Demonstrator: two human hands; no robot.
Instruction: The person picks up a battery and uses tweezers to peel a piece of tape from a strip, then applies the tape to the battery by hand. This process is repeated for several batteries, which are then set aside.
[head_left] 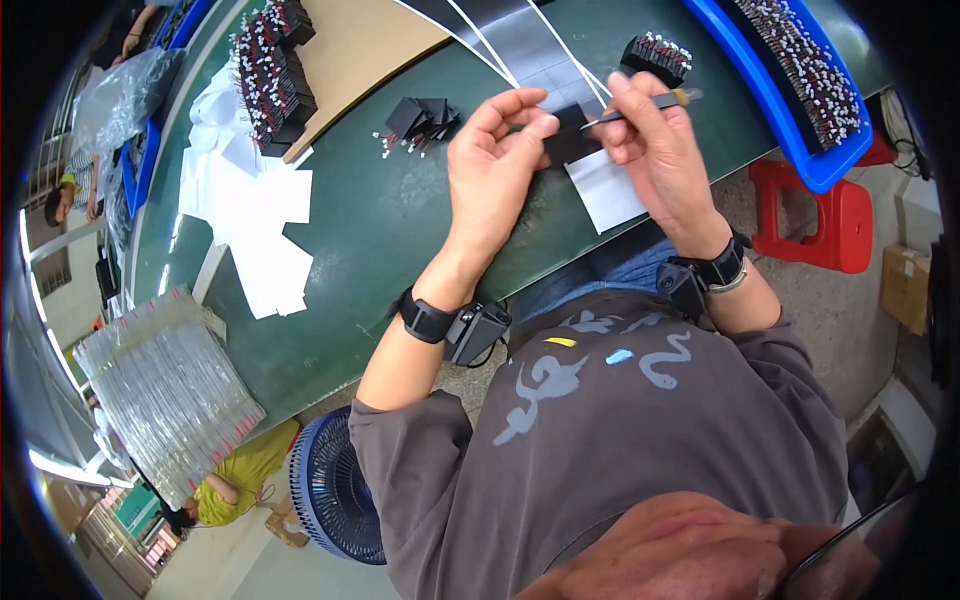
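My right hand [655,150] is closed around a pair of dark tweezers [662,100] with a yellowish end. Their tip points left, over a small flat black piece [572,135] on the green table. My left hand [492,150] is at that piece's left edge, thumb and fingers curled together; what they pinch, if anything, is hidden. Below the piece, partly under my right hand, lies a white sheet [603,192]. Just left of my left hand sits a loose pile of black blocks [420,120] with thin wires and white plugs.
Beyond my right hand stands a cluster of wired black blocks [657,58]; a blue tray [818,175] holds many more. On the left are white papers [265,225], a brown board [350,50] and a bundle of clear strips [170,385]. A red stool [845,230] and blue fan [325,480] stand nearby.
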